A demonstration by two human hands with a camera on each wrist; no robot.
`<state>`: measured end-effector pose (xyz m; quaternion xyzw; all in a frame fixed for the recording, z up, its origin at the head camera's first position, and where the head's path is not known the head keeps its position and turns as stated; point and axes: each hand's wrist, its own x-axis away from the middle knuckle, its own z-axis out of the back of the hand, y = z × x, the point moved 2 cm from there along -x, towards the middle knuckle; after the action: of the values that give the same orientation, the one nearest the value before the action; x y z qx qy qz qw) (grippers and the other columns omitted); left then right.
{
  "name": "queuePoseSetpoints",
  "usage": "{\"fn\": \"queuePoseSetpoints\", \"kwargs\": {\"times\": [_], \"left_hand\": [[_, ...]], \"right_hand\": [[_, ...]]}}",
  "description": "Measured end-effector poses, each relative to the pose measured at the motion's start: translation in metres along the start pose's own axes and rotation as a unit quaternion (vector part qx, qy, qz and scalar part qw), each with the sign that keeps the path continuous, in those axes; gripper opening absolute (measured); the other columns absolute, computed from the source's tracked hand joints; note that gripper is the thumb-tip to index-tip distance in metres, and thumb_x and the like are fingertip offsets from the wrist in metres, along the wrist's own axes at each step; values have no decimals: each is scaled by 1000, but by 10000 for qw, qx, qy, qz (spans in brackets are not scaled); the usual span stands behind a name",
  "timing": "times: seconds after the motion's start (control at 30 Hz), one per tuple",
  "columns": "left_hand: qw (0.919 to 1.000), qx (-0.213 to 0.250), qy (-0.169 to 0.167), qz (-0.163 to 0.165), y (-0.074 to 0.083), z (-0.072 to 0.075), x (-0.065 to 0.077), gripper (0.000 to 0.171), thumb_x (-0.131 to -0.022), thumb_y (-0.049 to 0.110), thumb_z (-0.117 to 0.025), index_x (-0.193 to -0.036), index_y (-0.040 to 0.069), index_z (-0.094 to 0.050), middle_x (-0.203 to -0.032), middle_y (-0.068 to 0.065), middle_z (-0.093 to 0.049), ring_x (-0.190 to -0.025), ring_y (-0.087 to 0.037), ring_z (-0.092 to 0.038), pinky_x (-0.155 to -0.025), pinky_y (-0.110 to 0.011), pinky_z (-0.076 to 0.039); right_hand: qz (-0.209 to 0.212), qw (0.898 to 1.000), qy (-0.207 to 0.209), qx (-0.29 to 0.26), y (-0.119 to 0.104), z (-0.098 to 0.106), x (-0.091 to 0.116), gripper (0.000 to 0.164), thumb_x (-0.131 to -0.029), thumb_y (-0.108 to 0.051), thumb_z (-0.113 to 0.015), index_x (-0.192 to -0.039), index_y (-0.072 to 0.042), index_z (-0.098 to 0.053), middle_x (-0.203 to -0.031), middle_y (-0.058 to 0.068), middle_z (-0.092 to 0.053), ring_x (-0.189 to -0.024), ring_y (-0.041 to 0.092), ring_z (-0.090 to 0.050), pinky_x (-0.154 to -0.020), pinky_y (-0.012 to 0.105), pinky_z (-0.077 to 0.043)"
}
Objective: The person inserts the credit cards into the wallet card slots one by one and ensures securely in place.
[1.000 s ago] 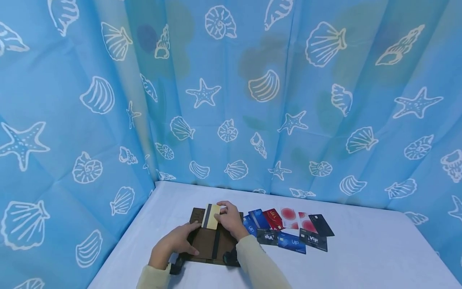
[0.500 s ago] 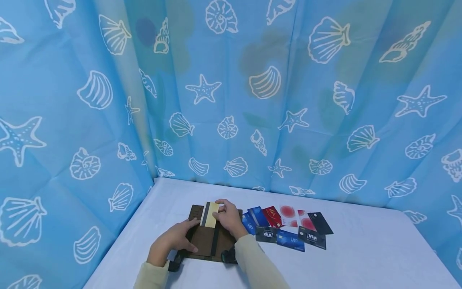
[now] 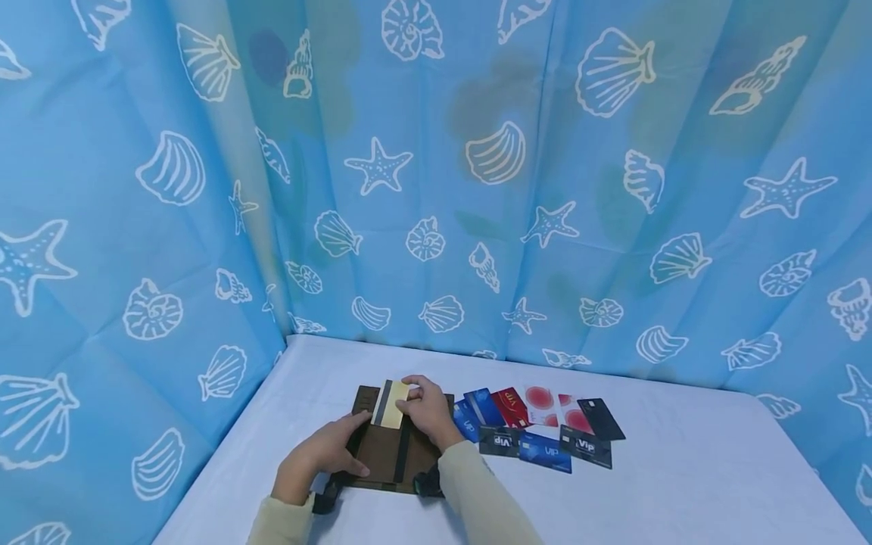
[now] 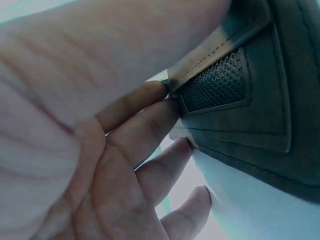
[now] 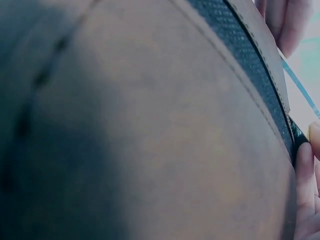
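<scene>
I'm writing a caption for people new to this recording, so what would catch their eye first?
Probably the bright blue curtain with white seashells and starfish, filling most of the head view behind the table. Next, low and left of centre, the right hand pinches a pale yellow card over a brown wallet. To the wallet's right lies a colourful spread of cards.

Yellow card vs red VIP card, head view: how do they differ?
The yellow card shows a dark stripe; the red VIP card shows lettering.
The right hand pinches the yellow card over the brown wallet; the red VIP card lies among other cards on the table, untouched.
Shared: both are flat and rectangular.
</scene>
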<state>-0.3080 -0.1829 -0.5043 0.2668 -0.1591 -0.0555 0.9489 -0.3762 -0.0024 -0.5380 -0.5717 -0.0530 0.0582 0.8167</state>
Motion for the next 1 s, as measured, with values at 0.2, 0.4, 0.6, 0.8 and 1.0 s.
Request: {"fn": "queuePoseSetpoints", "kwargs": {"times": [0.2, 0.4, 0.6, 0.8, 1.0], "left_hand": [[10000, 69, 45, -45, -3, 2, -1, 93, -66, 17, -92, -146, 8, -46, -146, -19, -50, -132, -39, -49, -109, -60, -43], [9999, 94, 40, -111, -4, 2, -2, 93, -65, 17, -93, -145, 9, -46, -145, -19, -51, -130, -38, -50, -108, -60, -43], [9998, 150, 21, -101, -6, -3, -2, 94, -66, 15, -92, -146, 8, -45, -146, -19, -50, -133, -39, -49, -110, -60, -42], [10000, 73, -18, -53, -3, -3, -3, 94, -66, 17, -92, -146, 9, -45, -147, -19, -50, -133, -40, -48, -109, -61, -41], [10000, 60, -38, 1, -2, -2, -2, 94, -66, 18, -92, -147, 10, -45, -147, -19, -49, -133, -40, -48, -109, -61, -41]], "right_hand": [[160, 9996, -194, 124, -2, -1, -2, 38, -89, -12, -73, -126, -10, -64, -85, 3, -62, -73, 15, -58, -68, 28, -53], [202, 9991, -337, 185, -2, -2, -1, 39, -88, -12, -74, -125, -10, -65, -85, 2, -60, -73, 14, -57, -69, 26, -53], [187, 9988, -423, 188, 0, -1, 1, 37, -86, -9, -75, -122, -6, -65, -88, 4, -60, -74, 15, -58, -69, 26, -53], [140, 9984, -424, 347, -1, 1, 4, 36, -85, -11, -77, -119, -5, -66, -91, 4, -58, -77, 15, -56, -70, 26, -52], [-25, 9981, -431, 431, -1, 3, 5, 34, -85, -12, -77, -117, -6, -67, -95, 5, -58, -80, 17, -55, -70, 26, -50]]}}
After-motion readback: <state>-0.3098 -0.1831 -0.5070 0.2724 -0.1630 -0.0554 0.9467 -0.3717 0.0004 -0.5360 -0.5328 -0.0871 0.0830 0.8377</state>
